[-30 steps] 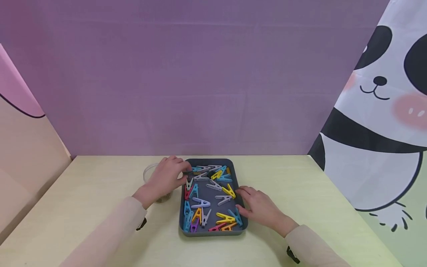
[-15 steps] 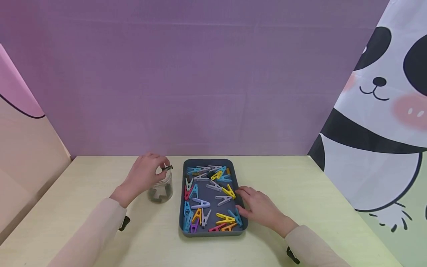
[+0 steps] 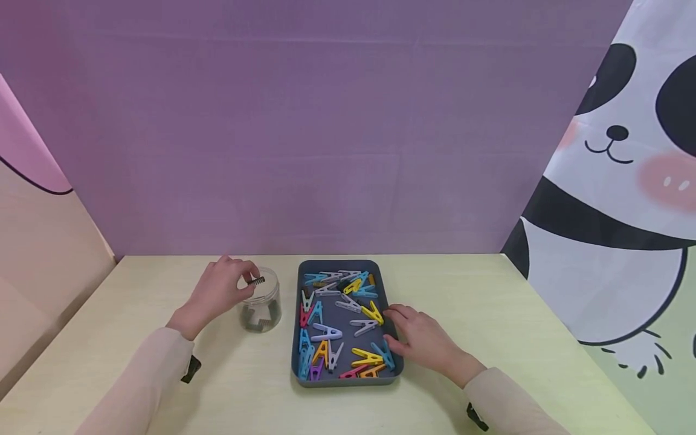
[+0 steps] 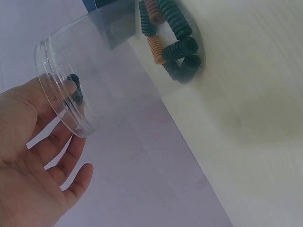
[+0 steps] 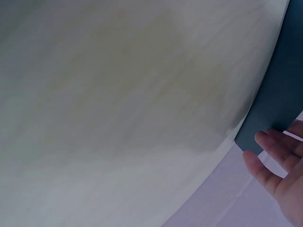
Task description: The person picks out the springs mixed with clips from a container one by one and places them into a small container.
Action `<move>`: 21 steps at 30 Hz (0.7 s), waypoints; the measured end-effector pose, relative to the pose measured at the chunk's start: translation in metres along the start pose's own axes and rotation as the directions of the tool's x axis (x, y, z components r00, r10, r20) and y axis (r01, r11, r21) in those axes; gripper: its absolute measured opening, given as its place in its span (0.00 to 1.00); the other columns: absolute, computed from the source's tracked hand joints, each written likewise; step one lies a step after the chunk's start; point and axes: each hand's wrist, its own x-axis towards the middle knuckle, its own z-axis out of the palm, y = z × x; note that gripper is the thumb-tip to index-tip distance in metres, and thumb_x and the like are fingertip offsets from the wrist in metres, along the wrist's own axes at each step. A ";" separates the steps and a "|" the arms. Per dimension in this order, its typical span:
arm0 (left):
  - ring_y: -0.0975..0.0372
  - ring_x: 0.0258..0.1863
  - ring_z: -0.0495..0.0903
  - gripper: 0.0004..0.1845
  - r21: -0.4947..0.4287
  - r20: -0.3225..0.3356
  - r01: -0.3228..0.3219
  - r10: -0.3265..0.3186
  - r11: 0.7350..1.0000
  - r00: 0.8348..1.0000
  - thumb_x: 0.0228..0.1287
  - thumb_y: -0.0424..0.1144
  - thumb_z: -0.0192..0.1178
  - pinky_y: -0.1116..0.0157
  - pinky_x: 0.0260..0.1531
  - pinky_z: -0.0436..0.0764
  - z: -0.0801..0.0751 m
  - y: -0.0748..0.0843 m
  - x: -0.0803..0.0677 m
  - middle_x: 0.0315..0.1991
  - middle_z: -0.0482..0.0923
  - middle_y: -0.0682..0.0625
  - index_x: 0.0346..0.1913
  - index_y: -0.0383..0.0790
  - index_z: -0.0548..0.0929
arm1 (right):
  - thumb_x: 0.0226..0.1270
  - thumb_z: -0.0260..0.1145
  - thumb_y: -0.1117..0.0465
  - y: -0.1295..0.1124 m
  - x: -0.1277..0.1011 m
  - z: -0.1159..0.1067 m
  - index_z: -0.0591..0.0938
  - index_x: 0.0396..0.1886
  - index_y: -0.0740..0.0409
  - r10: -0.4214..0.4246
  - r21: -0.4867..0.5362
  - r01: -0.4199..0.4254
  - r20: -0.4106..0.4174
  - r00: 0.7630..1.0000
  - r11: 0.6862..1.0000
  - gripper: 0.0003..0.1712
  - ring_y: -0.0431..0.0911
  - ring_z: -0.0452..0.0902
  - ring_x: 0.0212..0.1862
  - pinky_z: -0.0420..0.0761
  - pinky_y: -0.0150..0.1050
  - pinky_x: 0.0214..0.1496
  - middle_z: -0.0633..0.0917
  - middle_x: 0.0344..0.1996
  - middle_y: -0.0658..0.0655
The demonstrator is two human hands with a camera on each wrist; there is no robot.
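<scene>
Between thumb and fingertips my left hand (image 3: 219, 289) pinches a small dark coil spring (image 3: 256, 281) at the mouth of a clear round jar (image 3: 261, 307). The left wrist view shows the spring (image 4: 75, 89) seen through the jar's rim, with several dark green springs (image 4: 174, 19) and a couple of orange-brown ones on the jar's bottom. My right hand (image 3: 421, 338) rests against the right side of a dark grey tray (image 3: 348, 383), fingers loosely bent along its wall. Plastic clothespins (image 3: 327, 331) in many colours lie scattered in the tray.
A few springs (image 3: 319, 284) lie among the clothespins at the tray's far end. The pale wooden table (image 3: 228, 386) ends at a purple backdrop (image 3: 326, 133). A panda-printed sheet (image 3: 614, 241) hangs on the right.
My left hand has lifted the spring out of the tray's far left part and carried it left to the jar's mouth. My right hand has stayed at the tray.
</scene>
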 end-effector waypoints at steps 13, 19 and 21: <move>0.55 0.37 0.73 0.08 0.011 0.052 -0.003 0.002 1.000 0.999 0.47 0.35 0.65 0.53 0.36 0.68 0.004 -0.004 0.003 0.24 0.79 0.60 0.33 0.46 0.82 | 0.56 0.63 0.47 -0.001 0.000 -0.002 0.76 0.52 0.59 0.019 0.006 -0.020 0.025 1.000 1.000 0.28 0.50 0.77 0.49 0.78 0.45 0.50 0.78 0.51 0.58; 0.55 0.37 0.72 0.08 0.003 0.090 0.004 -0.004 1.000 0.996 0.47 0.36 0.66 0.52 0.38 0.67 0.001 -0.003 0.005 0.24 0.78 0.60 0.33 0.47 0.82 | 0.56 0.63 0.47 -0.002 0.000 -0.003 0.76 0.53 0.59 0.026 0.011 -0.026 0.032 0.999 1.000 0.28 0.50 0.77 0.49 0.77 0.45 0.50 0.78 0.51 0.58; 0.55 0.38 0.72 0.08 -0.001 0.098 0.009 -0.009 1.000 0.995 0.48 0.36 0.66 0.52 0.38 0.66 0.002 -0.004 0.005 0.24 0.78 0.60 0.33 0.47 0.82 | 0.56 0.63 0.47 -0.002 0.000 -0.003 0.76 0.53 0.59 0.027 0.009 -0.027 0.033 0.999 1.000 0.28 0.50 0.77 0.49 0.77 0.45 0.50 0.78 0.51 0.58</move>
